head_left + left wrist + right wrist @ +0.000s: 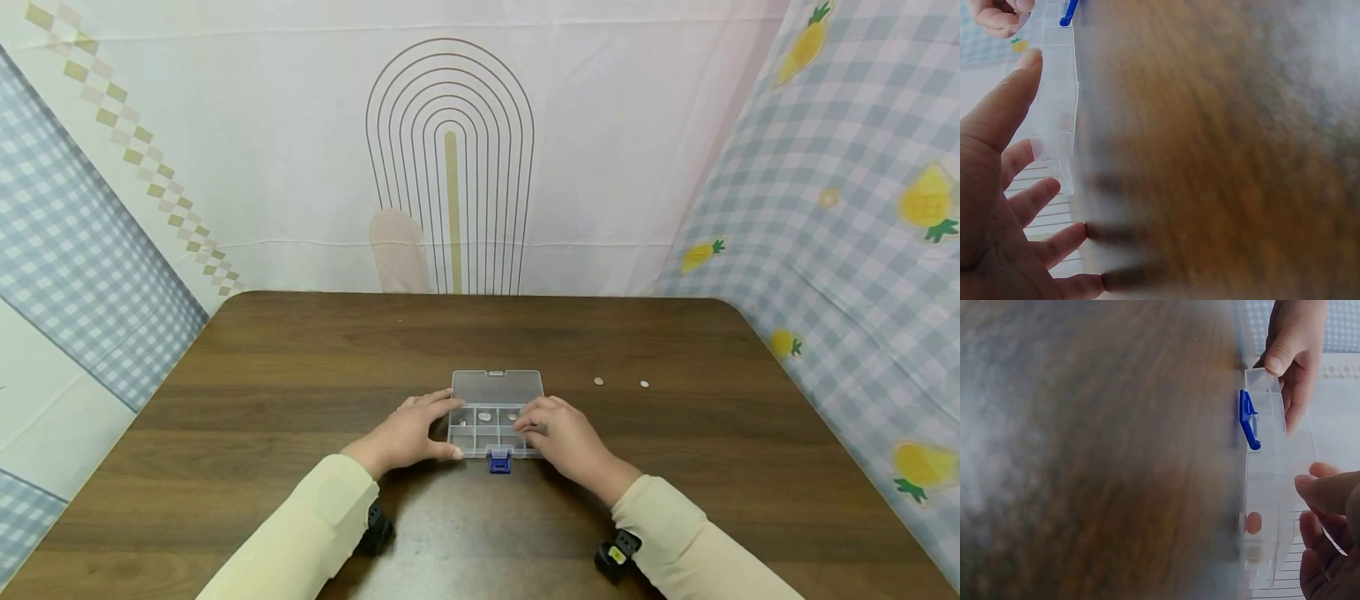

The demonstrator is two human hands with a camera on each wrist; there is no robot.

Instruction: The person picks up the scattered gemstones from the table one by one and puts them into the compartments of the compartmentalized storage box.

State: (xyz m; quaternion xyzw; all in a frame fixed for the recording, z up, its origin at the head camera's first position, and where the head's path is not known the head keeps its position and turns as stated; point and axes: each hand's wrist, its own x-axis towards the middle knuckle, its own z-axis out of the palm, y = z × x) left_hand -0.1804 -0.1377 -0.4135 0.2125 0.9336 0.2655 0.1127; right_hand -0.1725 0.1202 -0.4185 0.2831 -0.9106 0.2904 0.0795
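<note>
A clear plastic compartment box [476,454] lies on the table with its lid [498,387] raised at the back. Its blue latch [499,462] hangs at the front. Small pale pieces, one flat and roundish [485,417], sit in the rear compartments; their kind is too small to tell. My left hand [411,431] rests against the box's left end, thumb at the front corner, straight fingers spread behind. Over the right compartments is my right hand [564,437], thumb and index tips close together [1325,494]. Whether a small piece is between them is not clear.
Two more small pieces lie on the brown wooden table [300,367] beyond my right hand, one brownish [598,382] and one white [644,384]. Patterned cloth [600,150] hangs behind the table and along both sides.
</note>
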